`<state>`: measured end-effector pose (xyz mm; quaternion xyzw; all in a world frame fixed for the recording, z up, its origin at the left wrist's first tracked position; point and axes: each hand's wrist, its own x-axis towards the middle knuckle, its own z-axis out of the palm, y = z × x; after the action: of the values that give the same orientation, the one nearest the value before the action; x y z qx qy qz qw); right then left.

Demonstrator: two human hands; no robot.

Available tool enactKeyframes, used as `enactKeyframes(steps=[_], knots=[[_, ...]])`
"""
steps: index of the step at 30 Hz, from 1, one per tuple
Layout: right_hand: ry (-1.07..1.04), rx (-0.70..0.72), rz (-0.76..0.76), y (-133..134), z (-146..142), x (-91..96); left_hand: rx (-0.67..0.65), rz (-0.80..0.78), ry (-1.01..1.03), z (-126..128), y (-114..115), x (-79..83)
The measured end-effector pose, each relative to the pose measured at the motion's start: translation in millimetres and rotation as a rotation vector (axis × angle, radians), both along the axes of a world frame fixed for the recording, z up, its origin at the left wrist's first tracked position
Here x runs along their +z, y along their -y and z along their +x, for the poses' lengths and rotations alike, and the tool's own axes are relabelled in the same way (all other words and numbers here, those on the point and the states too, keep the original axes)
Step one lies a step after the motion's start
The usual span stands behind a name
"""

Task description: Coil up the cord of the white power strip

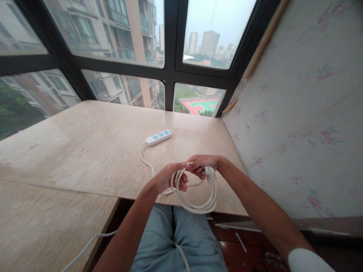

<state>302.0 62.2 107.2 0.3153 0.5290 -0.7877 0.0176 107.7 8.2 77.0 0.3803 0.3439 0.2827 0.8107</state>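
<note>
A white power cord hangs in several loops between my hands, just over the front edge of the stone-look ledge. My left hand is closed round the left side of the loops. Opposite it, my right hand grips the top of the coil, its fingertips meeting my left thumb. Beside my right hand's fingers sits the cord's white plug. Farther back on the ledge lies a white power strip with blue socket faces, and its cord runs forward toward the coil.
The pale ledge reaches back to dark-framed windows. A flowered wall bounds the right side. Another white cable crosses the lower left surface. My legs are below the ledge edge.
</note>
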Motion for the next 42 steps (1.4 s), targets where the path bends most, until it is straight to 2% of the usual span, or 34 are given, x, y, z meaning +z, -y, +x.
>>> enactKeyframes(steps=[4,7,13,15,19,24,28,31,34,36,39,42], knots=[[0.129,0.1,0.037,-15,1,6.2,0.058,0.021,-0.052,15,-1,1.1],[0.246,0.129,0.116,-20,-2,5.9,0.088,-0.016,-0.061,25,0,-4.8],[0.291,0.144,0.336,-27,-9,-12.9,0.167,-0.245,0.024,36,3,-19.8],[0.242,0.11,0.374,-31,-7,-23.0,0.182,-0.288,0.038,37,4,-22.3],[0.187,-0.044,0.43,-37,-3,-40.0,0.185,-0.302,0.059,38,7,-27.0],[0.316,0.036,0.356,-36,-5,-46.8,0.203,-0.404,0.159,39,8,-34.6],[0.336,-0.139,0.361,-34,-9,-41.4,0.228,-0.499,0.283,36,8,-38.8],[0.174,-0.331,0.325,-33,-6,-35.4,0.297,-0.513,0.335,33,8,-41.5],[0.0,-0.45,0.191,-26,7,-36.8,0.399,-0.488,0.364,30,6,-42.3],[-0.107,-0.465,0.059,-16,17,-45.9,0.45,-0.482,0.389,28,4,-40.8],[-0.309,-0.489,-0.121,9,25,-69.2,0.484,-0.466,0.425,26,4,-35.6],[-0.522,-0.566,-0.199,36,21,-91.2,0.492,-0.427,0.425,27,6,-28.8]])
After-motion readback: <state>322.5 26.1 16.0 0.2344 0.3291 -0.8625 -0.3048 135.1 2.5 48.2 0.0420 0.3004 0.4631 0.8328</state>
